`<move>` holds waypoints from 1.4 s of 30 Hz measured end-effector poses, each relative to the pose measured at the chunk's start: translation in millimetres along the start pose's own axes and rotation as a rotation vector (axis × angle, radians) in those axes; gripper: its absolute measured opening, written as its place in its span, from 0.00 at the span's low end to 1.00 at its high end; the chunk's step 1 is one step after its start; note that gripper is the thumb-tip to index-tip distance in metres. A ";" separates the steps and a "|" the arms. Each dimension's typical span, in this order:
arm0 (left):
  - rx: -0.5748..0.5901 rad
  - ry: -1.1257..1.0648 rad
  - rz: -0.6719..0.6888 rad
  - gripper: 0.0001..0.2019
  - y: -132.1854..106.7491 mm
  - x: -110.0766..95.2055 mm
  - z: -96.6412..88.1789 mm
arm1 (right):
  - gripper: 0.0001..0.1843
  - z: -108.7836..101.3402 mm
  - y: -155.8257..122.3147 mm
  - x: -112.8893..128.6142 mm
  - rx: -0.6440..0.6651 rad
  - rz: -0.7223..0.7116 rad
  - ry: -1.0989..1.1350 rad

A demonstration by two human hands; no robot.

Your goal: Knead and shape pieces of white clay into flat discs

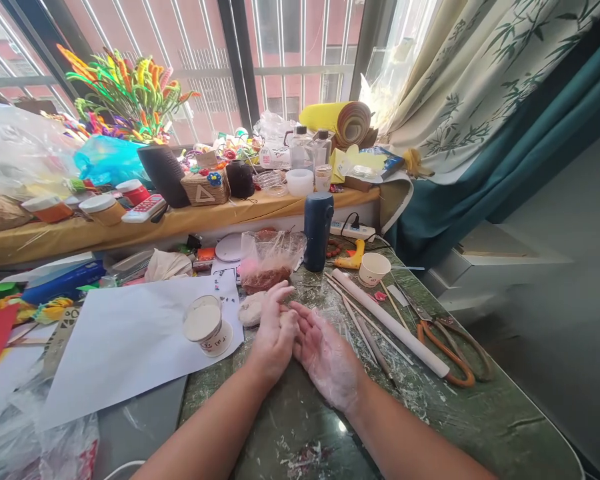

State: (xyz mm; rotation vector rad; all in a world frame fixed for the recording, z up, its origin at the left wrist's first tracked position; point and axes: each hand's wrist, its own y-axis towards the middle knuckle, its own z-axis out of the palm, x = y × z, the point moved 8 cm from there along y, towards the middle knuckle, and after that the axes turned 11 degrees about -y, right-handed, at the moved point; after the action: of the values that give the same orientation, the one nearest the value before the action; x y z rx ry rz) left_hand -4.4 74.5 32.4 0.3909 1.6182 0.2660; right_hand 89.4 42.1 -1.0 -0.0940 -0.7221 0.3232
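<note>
Both of my hands meet above the dark green tabletop, dusted with a white residue. My left hand [274, 330] has its fingers stretched forward, and its bent thumb touches the fingers of my right hand. Palm up, my right hand [330, 363] is open with loosely curled fingers. I cannot make out anything between the two. Just beyond my left hand lies a pale round lump [251, 309], partly hidden by it. Behind that stands a clear plastic bag [266, 267] of reddish-brown material. On a white paper sheet [135, 340] a paper cup filled with white matter [203, 320] stands left of my hands.
To the right lie a long pale roller [395, 323], thin sticks [365, 312] and orange-handled scissors [453, 353]. A paper cup [375, 269], yellow glue gun [353, 255] and dark blue bottle [319, 232] stand farther back. Jars and craft materials crowd the windowsill [265, 205].
</note>
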 end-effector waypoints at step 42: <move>0.324 -0.276 -0.206 0.17 -6.1 4.7 28.8 | 0.14 -7.0 4.1 18.6 0.032 -0.146 -0.143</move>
State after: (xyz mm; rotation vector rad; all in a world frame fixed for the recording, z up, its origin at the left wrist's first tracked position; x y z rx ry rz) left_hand 23.4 69.0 23.2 0.4798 1.4151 -0.2026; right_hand 106.0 52.2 4.7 0.0122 -0.8606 0.2027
